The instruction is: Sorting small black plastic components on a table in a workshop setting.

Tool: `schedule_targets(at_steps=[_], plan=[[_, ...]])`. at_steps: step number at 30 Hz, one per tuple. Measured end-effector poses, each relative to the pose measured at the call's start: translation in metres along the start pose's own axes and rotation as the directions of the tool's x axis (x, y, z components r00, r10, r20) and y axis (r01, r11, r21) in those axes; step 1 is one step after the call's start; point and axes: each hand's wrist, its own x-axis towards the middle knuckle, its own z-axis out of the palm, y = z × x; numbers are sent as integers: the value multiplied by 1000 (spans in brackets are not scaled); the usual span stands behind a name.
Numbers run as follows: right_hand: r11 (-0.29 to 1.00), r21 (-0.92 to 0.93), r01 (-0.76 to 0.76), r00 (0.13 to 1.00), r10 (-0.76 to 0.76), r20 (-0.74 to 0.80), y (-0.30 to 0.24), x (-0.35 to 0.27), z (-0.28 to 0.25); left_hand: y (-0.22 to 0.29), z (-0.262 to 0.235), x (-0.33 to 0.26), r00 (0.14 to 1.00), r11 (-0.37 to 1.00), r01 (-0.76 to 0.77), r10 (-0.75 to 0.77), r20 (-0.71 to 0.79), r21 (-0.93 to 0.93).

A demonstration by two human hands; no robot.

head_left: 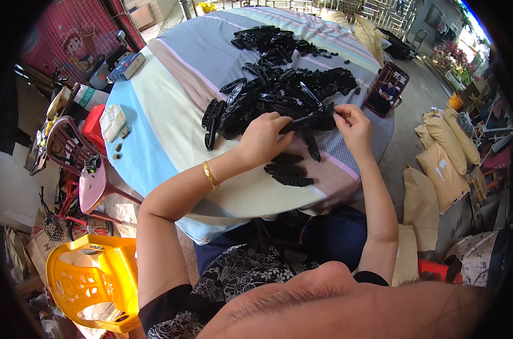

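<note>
A large heap of long black plastic pieces (267, 104) lies on the round cloth-covered table (183, 127). My left hand (263, 138), with a gold bangle on its wrist, is closed around one such long black piece (301, 123) at the heap's near edge. My right hand (353, 125) is at the right end of that piece, thumb and fingers pinched together by a small dark bit (331, 111) that is too small to name. Nearer to me, several more black pieces (290, 172) lie in a short row on the cloth.
A phone (387, 89) with a lit screen stands at the table's right edge. On the left edge are a blue box (126, 68) and a white plastic bag (113, 122). A pink chair (92, 183), a yellow chair (87, 274) and brown sacks (442, 172) surround the table.
</note>
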Motion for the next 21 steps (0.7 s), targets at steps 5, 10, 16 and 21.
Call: schedule_targets(at_steps=[5, 10, 16, 21], plan=[[956, 25, 293, 939, -293, 183, -73, -11, 21, 7, -15, -16, 978, 909, 181, -127, 164, -375], [951, 7, 310, 925, -303, 227, -89, -21, 31, -5, -8, -26, 902, 573, 431, -260, 344, -697], [934, -26, 356, 915, -344, 209, -91, -25, 35, -3, -5, -27, 910, 356, 409, -230, 345, -840], [848, -147, 509, 847, -463, 260, -93, -26, 36, -4, -9, -28, 881, 299, 462, -261, 394, -835]])
